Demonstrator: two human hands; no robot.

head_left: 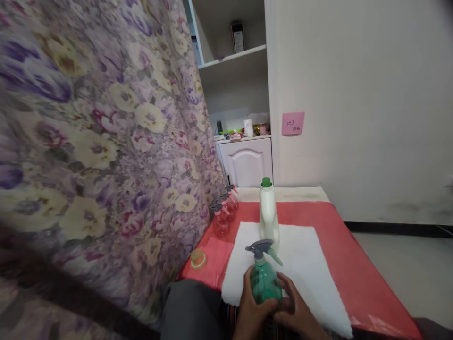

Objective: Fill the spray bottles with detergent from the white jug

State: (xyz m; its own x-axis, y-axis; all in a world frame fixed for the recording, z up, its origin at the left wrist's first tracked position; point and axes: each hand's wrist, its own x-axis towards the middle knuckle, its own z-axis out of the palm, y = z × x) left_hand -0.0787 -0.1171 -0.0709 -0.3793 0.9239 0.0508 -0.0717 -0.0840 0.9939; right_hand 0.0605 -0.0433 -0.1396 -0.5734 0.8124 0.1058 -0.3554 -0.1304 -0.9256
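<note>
the left hand (252, 298) and right hand (296, 309) grasp the translucent green spray bottle (264, 284) between them, one from each side, with fingers bent around its rounded body; whether liquid is inside cannot be told. it is upright over the near part of the white cloth (300, 267), its dark grey spray head (261, 246) on top and a pale green trigger (275, 256) slanting toward four o'clock. just beyond it, at twelve o'clock, the tall opaque white bottle (268, 210) stands with a smooth, waisted body and a green piece (266, 181) at its mouth; its contents are hidden. at eleven o'clock, near the table's edge, see-through pink spray bottles (221, 223) stand in a row with dark grey heads. toward nine o'clock a round, yellowish cap (198, 259) lies on the table. the cloth is soft-looking, with a ragged edge, spread over the shiny, creased red cover (357, 283) of the table (297, 194). at ten o'clock hangs the flower-printed curtain (141, 141), falling in folds.
</note>
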